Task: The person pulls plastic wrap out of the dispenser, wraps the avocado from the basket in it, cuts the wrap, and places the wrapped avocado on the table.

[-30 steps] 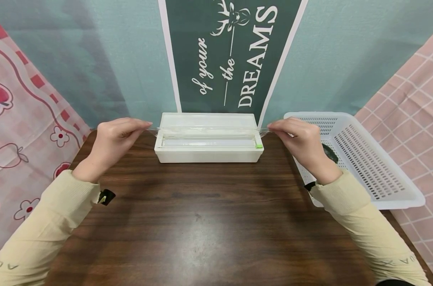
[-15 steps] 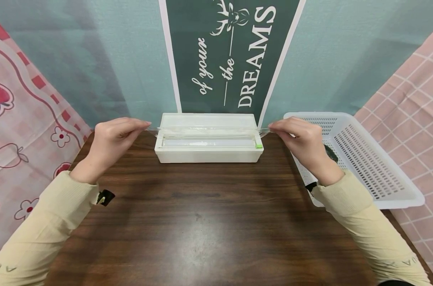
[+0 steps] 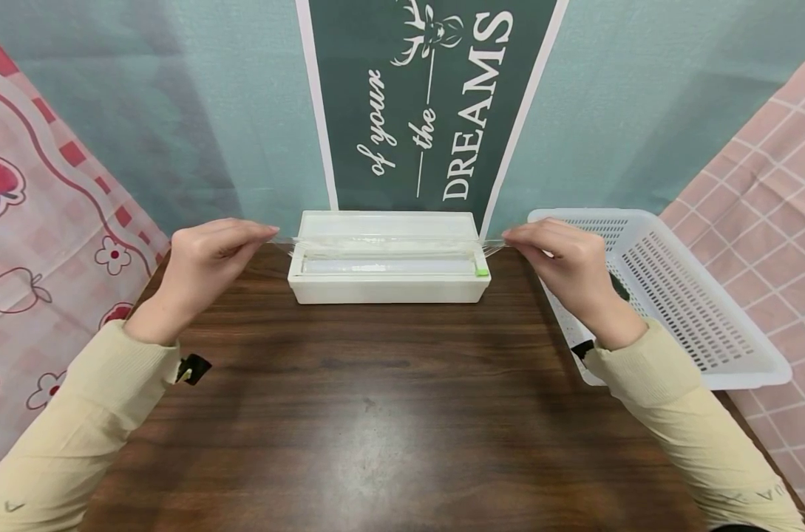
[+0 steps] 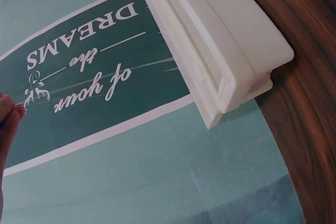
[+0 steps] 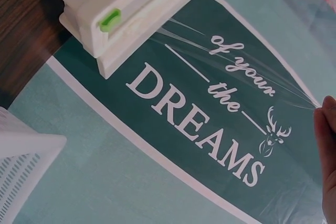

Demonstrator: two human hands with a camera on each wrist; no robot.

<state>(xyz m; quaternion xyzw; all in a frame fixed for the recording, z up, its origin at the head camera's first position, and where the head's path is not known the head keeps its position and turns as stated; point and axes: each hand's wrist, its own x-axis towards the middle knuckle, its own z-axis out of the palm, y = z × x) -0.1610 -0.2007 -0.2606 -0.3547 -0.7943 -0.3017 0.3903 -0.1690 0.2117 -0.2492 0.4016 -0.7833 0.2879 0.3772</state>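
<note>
A white cling film dispenser box [image 3: 389, 290] stands at the back of the table, its lid [image 3: 389, 224] tipped up behind it. Clear cling film [image 3: 386, 244] stretches sideways over the box and past both ends. To the left, my left hand [image 3: 205, 255] pinches one corner of the film between thumb and fingertips. My right hand [image 3: 565, 258] pinches the other corner on the right. In the right wrist view the film [image 5: 236, 61] runs in taut creases from the box to the fingertips. A green slider [image 5: 110, 20] sits at the box's right end.
A white perforated basket [image 3: 701, 310] stands at the right, partly behind my right forearm, with a dark green item [image 3: 619, 287] inside. A teal printed cloth [image 3: 256, 111] hangs behind the box. The brown wooden table [image 3: 369, 414] spreads in front.
Both hands have drifted slightly outward, the right one to the right and the left one to the left, still pinching the film. The box stays almost in place.
</note>
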